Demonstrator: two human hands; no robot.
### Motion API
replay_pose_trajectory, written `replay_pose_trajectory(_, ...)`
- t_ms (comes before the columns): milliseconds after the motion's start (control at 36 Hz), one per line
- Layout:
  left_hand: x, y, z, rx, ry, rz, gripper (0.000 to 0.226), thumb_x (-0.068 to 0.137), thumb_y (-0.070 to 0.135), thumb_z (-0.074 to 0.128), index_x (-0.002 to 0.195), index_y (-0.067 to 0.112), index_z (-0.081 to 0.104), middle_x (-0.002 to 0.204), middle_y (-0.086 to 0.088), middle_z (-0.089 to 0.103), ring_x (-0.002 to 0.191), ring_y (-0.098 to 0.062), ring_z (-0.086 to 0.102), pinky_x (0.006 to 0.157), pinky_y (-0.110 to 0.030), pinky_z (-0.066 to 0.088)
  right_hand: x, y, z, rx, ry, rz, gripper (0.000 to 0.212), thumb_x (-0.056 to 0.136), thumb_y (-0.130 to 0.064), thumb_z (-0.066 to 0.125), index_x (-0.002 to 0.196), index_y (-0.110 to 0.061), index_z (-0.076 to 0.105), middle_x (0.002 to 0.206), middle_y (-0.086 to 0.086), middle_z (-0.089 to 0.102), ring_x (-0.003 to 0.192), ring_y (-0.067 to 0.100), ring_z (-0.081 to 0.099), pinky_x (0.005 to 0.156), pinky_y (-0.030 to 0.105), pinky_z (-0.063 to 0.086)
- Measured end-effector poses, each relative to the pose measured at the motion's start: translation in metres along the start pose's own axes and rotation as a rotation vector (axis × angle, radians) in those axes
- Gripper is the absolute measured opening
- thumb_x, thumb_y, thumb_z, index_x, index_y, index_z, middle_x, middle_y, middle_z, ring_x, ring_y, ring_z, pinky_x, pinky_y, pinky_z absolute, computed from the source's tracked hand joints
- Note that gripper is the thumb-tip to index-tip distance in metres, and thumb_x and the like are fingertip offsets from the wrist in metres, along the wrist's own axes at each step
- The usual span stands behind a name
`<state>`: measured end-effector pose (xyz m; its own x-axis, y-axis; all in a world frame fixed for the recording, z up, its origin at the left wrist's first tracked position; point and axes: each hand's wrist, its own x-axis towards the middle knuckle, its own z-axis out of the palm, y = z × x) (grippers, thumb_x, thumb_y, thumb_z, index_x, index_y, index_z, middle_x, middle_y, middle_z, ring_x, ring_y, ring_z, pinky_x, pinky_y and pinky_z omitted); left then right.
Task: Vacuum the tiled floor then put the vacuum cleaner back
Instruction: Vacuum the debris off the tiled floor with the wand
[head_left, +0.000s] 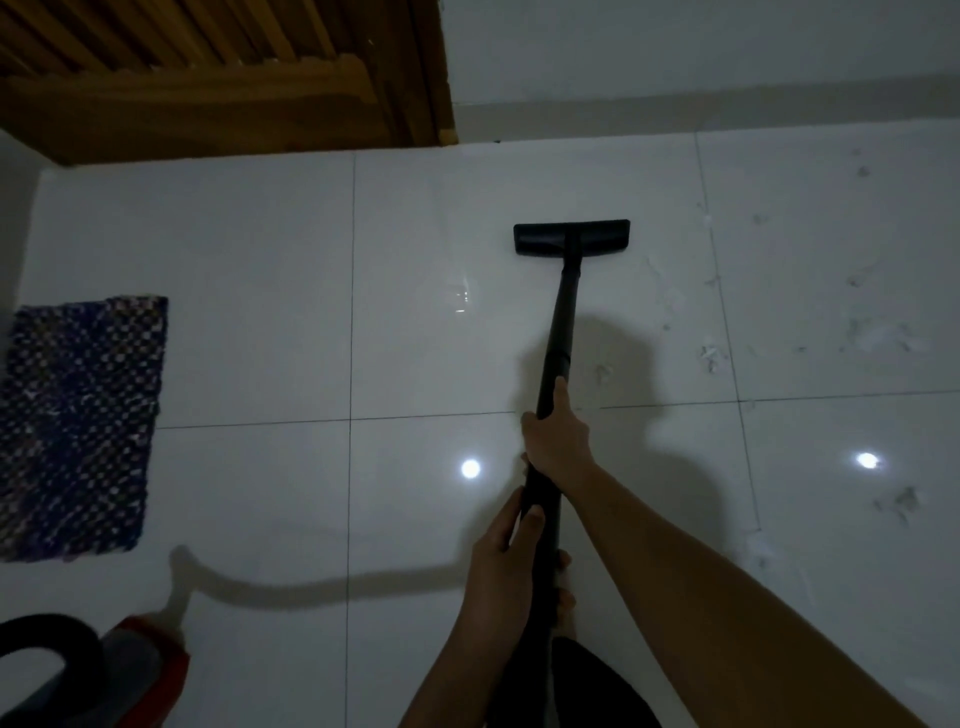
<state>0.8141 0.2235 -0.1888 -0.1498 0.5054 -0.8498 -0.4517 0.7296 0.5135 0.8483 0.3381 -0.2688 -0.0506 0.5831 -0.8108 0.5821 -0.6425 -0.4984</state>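
A black vacuum wand (558, 332) runs from my hands down to a flat black floor head (571, 237) resting on the glossy white tiled floor (260, 338). My right hand (558, 431) grips the wand higher along the tube. My left hand (506, 566) is closed around its lower end, close to my body. The vacuum cleaner body (140, 670), red and grey with a black hose loop, sits at the bottom left corner. Bits of dust and debris (878, 332) lie scattered on the tiles to the right of the floor head.
A dark patterned mat (78, 431) lies on the floor at the left. A wooden slatted door (223, 78) stands at the top left, beside a white wall with a skirting (701, 111). Two ceiling lights reflect off the tiles.
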Motion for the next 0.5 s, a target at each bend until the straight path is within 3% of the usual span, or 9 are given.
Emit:
replay_pose_trajectory(194, -0.038, -0.032, -0.008, 0.032, -0.033, 0.016, 0.025, 0.1, 0.022, 0.04, 0.114, 0.028, 0.061, 0.058, -0.007, 0.056, 0.036, -0.018, 0.049, 0.037, -0.02, 0.041, -0.032, 0.041, 0.009, -0.017, 0.027, 0.016, 0.073, 0.094, -0.015, 0.042, 0.153, -0.029, 0.001, 0.099, 0.013, 0.055, 0.056, 0.017, 0.053, 0.046, 0.024, 0.043)
replay_pose_trajectory(333, -0.063, -0.062, -0.014, 0.136, -0.042, 0.041, 0.032, 0.1, 0.022, 0.039, 0.09, 0.044, 0.06, 0.067, -0.013, 0.057, 0.042, -0.022, 0.048, 0.04, -0.022, 0.042, -0.058, 0.074, 0.014, 0.008, 0.046, 0.037, 0.074, 0.094, -0.015, 0.043, 0.153, -0.029, 0.002, 0.099, 0.013, 0.056, 0.062, 0.021, 0.056, 0.054, 0.027, 0.05)
replay_pose_trajectory(500, -0.094, -0.099, -0.024, 0.201, -0.04, 0.046, 0.027, 0.1, 0.023, 0.039, 0.109, 0.037, 0.06, 0.07, -0.009, 0.06, 0.042, -0.015, 0.051, 0.04, -0.02, 0.043, -0.091, 0.111, 0.023, 0.031, 0.054, 0.054, 0.075, 0.093, -0.014, 0.044, 0.152, -0.029, 0.0, 0.112, 0.019, 0.058, 0.073, 0.026, 0.06, 0.069, 0.035, 0.055)
